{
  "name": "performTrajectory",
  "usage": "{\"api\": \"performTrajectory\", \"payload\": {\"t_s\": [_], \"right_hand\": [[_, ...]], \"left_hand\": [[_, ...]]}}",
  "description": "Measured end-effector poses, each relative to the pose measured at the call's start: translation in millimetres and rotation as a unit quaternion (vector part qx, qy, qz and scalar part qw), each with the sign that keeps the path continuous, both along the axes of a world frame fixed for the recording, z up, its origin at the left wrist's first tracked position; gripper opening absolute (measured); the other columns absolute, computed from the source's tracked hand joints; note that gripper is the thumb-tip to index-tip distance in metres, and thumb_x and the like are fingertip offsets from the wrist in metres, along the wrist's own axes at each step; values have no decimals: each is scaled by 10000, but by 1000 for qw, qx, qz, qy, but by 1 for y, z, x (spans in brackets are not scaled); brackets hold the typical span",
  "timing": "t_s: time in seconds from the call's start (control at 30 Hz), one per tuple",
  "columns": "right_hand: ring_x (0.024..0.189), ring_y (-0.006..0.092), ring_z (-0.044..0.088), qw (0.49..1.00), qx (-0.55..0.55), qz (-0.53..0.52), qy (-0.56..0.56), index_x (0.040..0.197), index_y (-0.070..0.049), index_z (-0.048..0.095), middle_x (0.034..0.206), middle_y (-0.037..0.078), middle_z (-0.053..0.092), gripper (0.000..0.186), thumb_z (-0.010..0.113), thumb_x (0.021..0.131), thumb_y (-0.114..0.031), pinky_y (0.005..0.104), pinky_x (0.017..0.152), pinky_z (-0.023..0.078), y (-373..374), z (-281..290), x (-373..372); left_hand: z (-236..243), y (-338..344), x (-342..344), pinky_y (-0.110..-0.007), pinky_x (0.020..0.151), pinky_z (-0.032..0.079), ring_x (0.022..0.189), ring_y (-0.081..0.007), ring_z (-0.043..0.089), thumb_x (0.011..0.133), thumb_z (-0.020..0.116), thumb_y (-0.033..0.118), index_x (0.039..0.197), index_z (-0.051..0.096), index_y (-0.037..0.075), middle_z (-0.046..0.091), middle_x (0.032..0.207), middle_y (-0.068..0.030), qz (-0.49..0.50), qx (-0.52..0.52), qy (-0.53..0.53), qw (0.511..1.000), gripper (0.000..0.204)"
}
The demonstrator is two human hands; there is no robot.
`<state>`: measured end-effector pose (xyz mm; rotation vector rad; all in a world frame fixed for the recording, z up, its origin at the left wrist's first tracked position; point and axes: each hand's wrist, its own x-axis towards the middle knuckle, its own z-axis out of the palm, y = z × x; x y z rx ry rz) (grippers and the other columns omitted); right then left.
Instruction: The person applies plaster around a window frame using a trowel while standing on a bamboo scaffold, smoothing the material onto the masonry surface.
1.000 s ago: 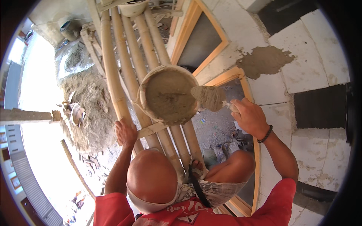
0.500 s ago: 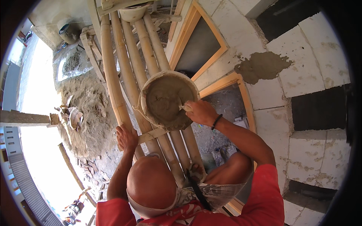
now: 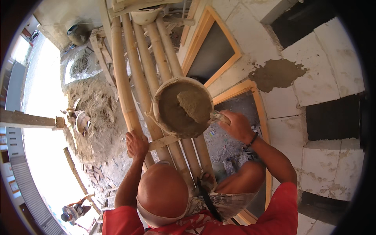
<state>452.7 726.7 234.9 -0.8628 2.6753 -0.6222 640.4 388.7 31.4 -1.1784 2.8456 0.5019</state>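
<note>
My right hand [image 3: 237, 127] is closed round the handle of a trowel [image 3: 215, 116] at the right side of a round bucket [image 3: 155, 111]. A heap of wet grey mortar [image 3: 194, 105] covers the trowel's blade, over the mortar that fills the bucket. The bucket stands on a scaffold platform of bamboo poles [image 3: 126, 90]. To its near left, my left hand [image 3: 137, 145] is wrapped over the outer bamboo pole, just beside a flat wooden crosspiece [image 3: 163, 142].
On the right rises a pale block wall [image 3: 284, 105] with dark openings and a wet mortar patch [image 3: 277, 74]. Orange wooden frames [image 3: 256, 105] border the platform. Down on the left are a sand heap [image 3: 92, 113], a dark pot [image 3: 77, 34] and another person [image 3: 75, 212].
My right hand has moved right and slightly nearer, and the trowel blade now carries a heap of mortar. My left hand keeps its hold on the pole. The view has shifted slightly.
</note>
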Motion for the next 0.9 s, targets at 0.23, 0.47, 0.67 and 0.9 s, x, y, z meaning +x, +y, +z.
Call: {"api": "performTrajectory", "payload": {"t_s": [0.23, 0.47, 0.67, 0.9], "right_hand": [[753, 277, 634, 999, -46, 4, -14, 1101, -27, 583, 848, 139, 630, 436, 801, 751, -171, 361, 718, 502, 9, 156, 1], [680, 119, 575, 990, -105, -57, -77, 1179, 17, 595, 811, 52, 621, 487, 779, 806, -237, 267, 625, 472, 48, 284, 8], [545, 77, 527, 944, -1, -317, 89, 1117, -11, 638, 703, 10, 569, 337, 655, 917, -282, 250, 489, 466, 128, 290, -47], [583, 62, 499, 898, -50, -366, 240, 1343, -4, 558, 786, 13, 560, 515, 644, 933, -305, 217, 515, 438, 131, 348, -33]], "left_hand": [[8, 8, -2, -462, 908, 465, 1089, -380, 529, 824, 704, 252, 1291, 436, 5, 471, 1152, -187, 11, 12, -14, 1000, 593], [15, 9, -2, -453, 892, 477, 1089, -371, 534, 837, 688, 253, 1303, 431, 4, 470, 1163, -177, 13, 2, -24, 1000, 588], [12, 10, 4, -450, 890, 479, 1088, -370, 534, 840, 680, 243, 1289, 433, -9, 466, 1152, -178, -3, 2, -19, 1000, 571], [16, 8, -1, -459, 886, 478, 1070, -367, 539, 831, 691, 255, 1297, 433, -14, 468, 1141, -181, 10, -7, -28, 1000, 596]]}}
